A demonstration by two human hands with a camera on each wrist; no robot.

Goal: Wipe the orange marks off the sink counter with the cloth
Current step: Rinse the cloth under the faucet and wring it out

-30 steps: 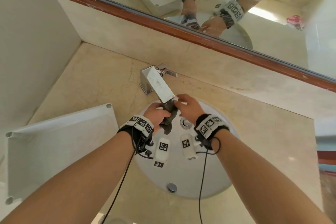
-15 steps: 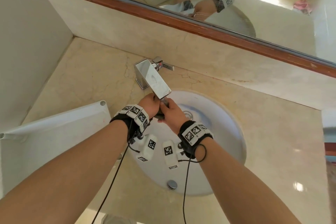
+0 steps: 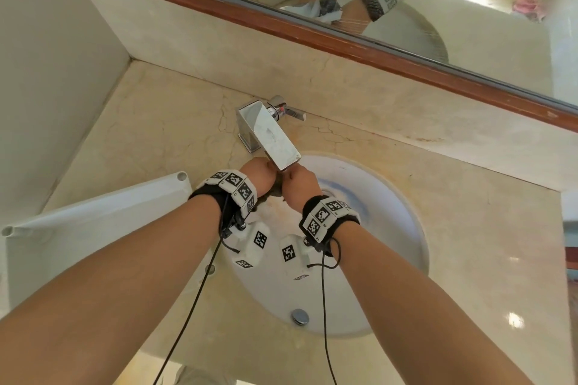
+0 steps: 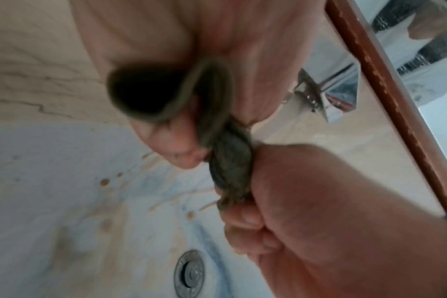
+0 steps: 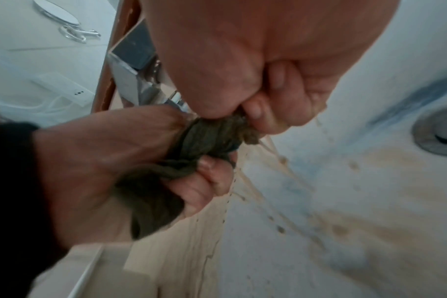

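Note:
A dark grey-green cloth (image 4: 230,167) is twisted into a tight rope between both hands, over the white basin (image 3: 391,228) just under the faucet spout. My left hand (image 3: 258,176) grips one end in a fist. My right hand (image 3: 300,184) grips the other end, knuckles almost against the left. The wrist views show the twisted cloth (image 5: 207,137) with orange-tinted drips (image 4: 105,182) and streaks (image 5: 370,231) on the basin below. In the head view the cloth is mostly hidden by the hands. A faint orange-brown smear (image 3: 431,139) lies along the beige counter's (image 3: 156,134) back seam.
The chrome faucet (image 3: 272,137) juts over the hands, its lever behind it. A white plastic rack (image 3: 93,222) stands on the counter's left side, against the left wall. A wood-framed mirror (image 3: 312,31) runs above the backsplash. The drain (image 4: 189,274) sits in the basin.
The right hand went from pinching the hanging cloth's top to gripping it in a fist. Both hands came close together under the spout and the cloth is now wrung tight.

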